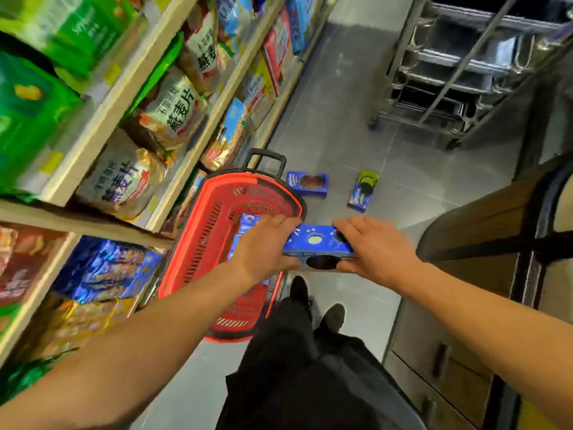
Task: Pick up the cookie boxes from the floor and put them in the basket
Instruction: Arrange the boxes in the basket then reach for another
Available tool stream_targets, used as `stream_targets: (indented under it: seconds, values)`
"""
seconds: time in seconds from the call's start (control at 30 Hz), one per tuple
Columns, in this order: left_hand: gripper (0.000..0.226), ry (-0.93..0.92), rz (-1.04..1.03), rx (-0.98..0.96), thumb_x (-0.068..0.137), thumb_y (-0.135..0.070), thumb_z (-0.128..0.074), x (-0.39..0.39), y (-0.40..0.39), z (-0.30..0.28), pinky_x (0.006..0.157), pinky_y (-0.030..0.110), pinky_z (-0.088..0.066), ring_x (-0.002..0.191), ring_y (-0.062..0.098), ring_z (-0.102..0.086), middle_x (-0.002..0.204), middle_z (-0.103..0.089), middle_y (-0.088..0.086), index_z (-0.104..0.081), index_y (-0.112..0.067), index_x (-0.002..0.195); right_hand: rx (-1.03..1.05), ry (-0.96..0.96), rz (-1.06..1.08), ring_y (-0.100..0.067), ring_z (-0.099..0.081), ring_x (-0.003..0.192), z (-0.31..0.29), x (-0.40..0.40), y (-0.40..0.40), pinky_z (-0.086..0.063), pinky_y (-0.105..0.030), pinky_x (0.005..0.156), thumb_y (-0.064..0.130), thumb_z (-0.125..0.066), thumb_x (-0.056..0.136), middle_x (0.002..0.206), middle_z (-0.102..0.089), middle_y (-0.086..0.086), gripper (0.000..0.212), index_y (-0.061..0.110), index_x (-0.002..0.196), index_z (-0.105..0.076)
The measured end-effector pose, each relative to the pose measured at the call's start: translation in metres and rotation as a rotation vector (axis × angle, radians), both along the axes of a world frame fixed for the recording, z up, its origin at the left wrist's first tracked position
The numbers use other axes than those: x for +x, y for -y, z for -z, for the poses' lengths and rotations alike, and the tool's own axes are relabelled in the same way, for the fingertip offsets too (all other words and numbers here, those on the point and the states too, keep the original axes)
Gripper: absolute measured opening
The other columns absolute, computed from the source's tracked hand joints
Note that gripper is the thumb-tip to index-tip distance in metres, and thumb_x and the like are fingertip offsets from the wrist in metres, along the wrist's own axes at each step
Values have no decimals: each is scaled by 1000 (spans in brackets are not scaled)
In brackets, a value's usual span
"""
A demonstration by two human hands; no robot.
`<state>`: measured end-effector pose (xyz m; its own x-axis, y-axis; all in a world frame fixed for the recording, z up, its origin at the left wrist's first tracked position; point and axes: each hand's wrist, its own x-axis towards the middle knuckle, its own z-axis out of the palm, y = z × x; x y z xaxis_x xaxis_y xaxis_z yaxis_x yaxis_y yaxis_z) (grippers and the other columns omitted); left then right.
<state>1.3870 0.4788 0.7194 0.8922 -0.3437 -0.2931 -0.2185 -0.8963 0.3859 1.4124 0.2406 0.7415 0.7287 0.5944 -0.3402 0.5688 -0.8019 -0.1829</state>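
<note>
Step in hand: carrying 1 blue cookie box across to the red basket; by my judgement the move is close to the release
Grip: left hand holds the box's left end, fingers laid over its top; right hand holds the right end, fingers curled over the top edge, thumb underneath
Where the box is: in the air, just right of the basket's rim, level, above the floor
How to do it well: shift left until the box is over the basket's opening; lower it flat beside the blue boxes already lying inside; let go low so it does not tip out
Left to do: 2 boxes on the floor beyond the basket, a blue box and a blue and yellow box, well apart from each other
Writing: shelf bags carry Chinese print, seemingly 燕麦片; the held box shows a round sandwich biscuit, brand name unreadable
</note>
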Motion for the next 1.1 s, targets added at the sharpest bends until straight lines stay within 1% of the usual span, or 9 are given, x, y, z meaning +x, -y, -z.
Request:
stream_targets:
  seconds: [0.17, 0.27, 0.4, 0.5, 0.67, 0.77, 0.9, 1.0, 1.1]
  values:
    - [82, -45, -79, 25, 65, -52, -79, -48, -46, -2, 93, 39, -41, 110, 30, -51, 125, -58, 5, -49, -19, 134, 28, 15, -35, -30, -61, 83, 16, -44, -44, -48, -38, 66, 59, -77, 63, 101, -66, -5, 79, 15, 126, -57]
    - [82, -72, -99, 19, 68, -51, -78, -70, -78, 3, 96, 34, -35, 113, 29, -47, 128, -55, 5, -48, -18, 136, 51, -14, -33, -28, -61, 82, 29, -64, -78, -48, -36, 65, 59, -78, 62, 101, -66, -4, 81, 15, 126, -57]
    - [82, -131, -95, 34, 68, -49, -77, -94, -138, 33, 99, 40, -40, 115, 31, -48, 129, -54, 7, -46, -17, 137, 15, -77, -45, -31, -62, 91, 57, -88, -139, -50, -39, 73, 60, -73, 70, 110, -64, -7, 83, 12, 134, -52]
    - [80, -144, -72, 17, 66, -50, -73, -115, -190, 66, 95, 42, -43, 105, 32, -52, 121, -58, 9, -50, -15, 134, 0, -142, -36, -35, -62, 91, 80, -109, -192, -50, -42, 75, 55, -75, 72, 110, -64, -11, 83, 7, 135, -51]
    - [77, -246, -50, 19, 60, -46, -74, -123, -253, 120, 90, 41, -45, 98, 34, -54, 112, -60, 10, -54, -14, 127, -37, -205, 44, -33, -50, 114, 120, -136, -262, -40, -42, 92, 51, -58, 87, 129, -50, -8, 78, 14, 149, -30]
    - [72, -287, -41, 2, 57, -48, -58, -122, -277, 148, 88, 43, -47, 97, 34, -54, 107, -61, 9, -58, -16, 121, -72, -286, 88, -35, -52, 108, 146, -144, -288, -44, -44, 89, 42, -64, 82, 124, -53, -9, 75, 11, 145, -37]
    - [58, -266, -32, -30, 60, -18, -69, -114, -287, 202, 89, 42, -47, 100, 34, -53, 108, -62, 8, -60, -17, 118, -77, -310, 176, -39, -60, 88, 197, -145, -302, -53, -46, 73, 24, -71, 66, 105, -60, -12, 65, 9, 128, -55]
    - [61, -269, -9, 20, 60, -19, -68, -114, -291, 251, 90, 43, -48, 102, 33, -54, 112, -62, 7, -59, -16, 120, -144, -373, 196, -32, -53, 108, 241, -140, -313, -47, -41, 87, 29, -69, 76, 123, -48, -4, 71, 18, 140, -39]
    - [62, -201, 9, 61, 57, -28, -60, -122, -298, 315, 83, 43, -50, 97, 32, -56, 107, -63, 6, -61, -15, 118, -144, -406, 206, -33, -49, 109, 304, -138, -324, -48, -41, 83, 25, -68, 80, 128, -41, -6, 67, 18, 139, -37]
